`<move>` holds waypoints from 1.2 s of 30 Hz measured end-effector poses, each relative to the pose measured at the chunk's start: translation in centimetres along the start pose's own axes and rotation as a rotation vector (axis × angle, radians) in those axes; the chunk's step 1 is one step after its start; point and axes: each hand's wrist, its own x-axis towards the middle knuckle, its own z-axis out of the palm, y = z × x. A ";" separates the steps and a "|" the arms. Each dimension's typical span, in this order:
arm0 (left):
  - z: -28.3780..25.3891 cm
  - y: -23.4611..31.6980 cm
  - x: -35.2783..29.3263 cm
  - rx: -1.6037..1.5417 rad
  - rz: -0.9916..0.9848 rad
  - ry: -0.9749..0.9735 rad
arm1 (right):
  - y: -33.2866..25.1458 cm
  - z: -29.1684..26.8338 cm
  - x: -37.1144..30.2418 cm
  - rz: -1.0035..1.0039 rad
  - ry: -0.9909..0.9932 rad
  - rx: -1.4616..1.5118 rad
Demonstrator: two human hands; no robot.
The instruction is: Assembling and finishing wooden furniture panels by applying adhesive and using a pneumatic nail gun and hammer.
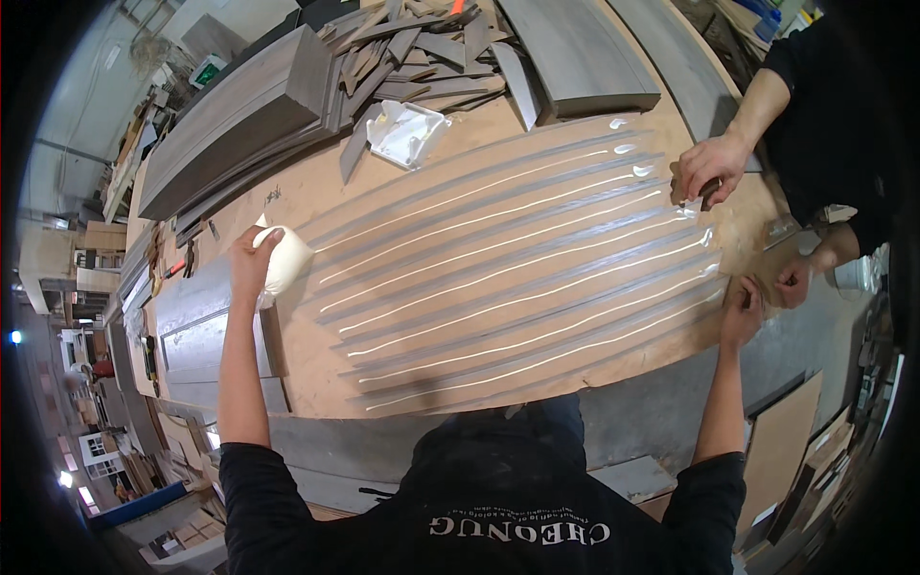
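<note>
On the left, my left hand [251,257] is closed around the top of a plump white glue bag [287,263], held above the board's left part. Long thin grey strips [508,286] lie side by side across the brown board, and pale glue lines [508,251] run along many of them. White smears [642,172] mark several strip ends at the right. My right hand [743,309] is at the board's right edge, fingers bent together beside a co-worker's hand [793,281]; whatever it may hold is hidden. The co-worker's other hand [719,168] grips a small brown piece over the strip ends.
A white, glue-smeared tray [406,134] sits behind the strips, before a heap of grey offcuts [422,53]. Stacked grey boards [240,120] stand at the back left, with another thick grey panel [585,57] at the back. A grey framed panel [206,331] lies near my left forearm.
</note>
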 end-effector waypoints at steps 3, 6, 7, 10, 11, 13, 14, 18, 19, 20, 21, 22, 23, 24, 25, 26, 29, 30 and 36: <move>-0.2 -0.2 -0.2 0.067 -0.030 -0.003 | 0.2 0.0 0.2 -0.006 -0.002 -0.006; 0.1 1.4 -0.8 0.209 0.023 0.039 | 0.1 -0.6 0.4 -0.028 0.007 -0.001; 0.8 2.2 -0.8 0.268 0.108 0.082 | -0.1 -1.2 0.4 -0.040 0.019 0.009; 0.7 3.4 -0.4 0.092 0.155 0.100 | -0.2 -0.6 0.2 -0.125 0.066 -0.005; 1.0 4.1 0.0 -0.111 0.121 0.057 | -0.4 -0.2 0.2 -0.130 0.056 -0.027; 3.5 6.2 1.1 -0.335 0.091 -0.011 | -1.4 -0.2 0.5 -0.134 0.064 -0.041; 5.5 8.0 2.1 -0.364 0.127 -0.033 | -2.0 -0.3 0.6 -0.130 0.081 -0.029; 15.9 17.9 4.5 -0.372 0.267 -0.064 | -2.3 -0.8 0.4 -0.060 0.069 -0.082; 18.3 23.1 3.0 -0.375 0.290 -0.063 | -1.9 -1.2 0.2 -0.037 0.057 -0.091; 20.6 24.6 3.8 -0.405 0.394 -0.052 | -2.1 -1.2 0.3 -0.020 0.047 -0.079; 22.6 26.3 4.4 -0.489 0.444 -0.062 | -2.1 -1.1 0.5 -0.013 0.052 -0.083; 24.4 27.7 5.1 -0.465 0.481 -0.066 | -2.0 -1.1 0.5 -0.030 0.065 -0.080; 26.1 28.9 5.4 -0.529 0.480 -0.106 | -1.9 -1.1 0.5 -0.047 0.077 -0.075; 27.4 30.0 5.5 -0.588 0.476 -0.146 | -2.0 -1.0 0.5 -0.035 0.078 -0.083; 28.5 30.6 6.0 -0.586 0.480 -0.159 | -2.3 -1.1 0.6 -0.004 0.057 -0.081; 29.3 31.1 6.4 -0.531 0.518 -0.160 | -2.4 -1.0 0.7 0.027 0.035 -0.077; 31.0 32.3 6.5 -0.394 0.561 -0.186 | -1.9 -1.1 0.5 0.050 0.041 -0.072; 30.9 32.5 6.7 -0.303 0.554 -0.176 | -2.2 -1.2 0.6 0.051 0.041 -0.078; 29.7 30.9 7.5 -0.335 0.564 -0.221 | -2.0 -0.7 0.4 0.078 0.065 -0.111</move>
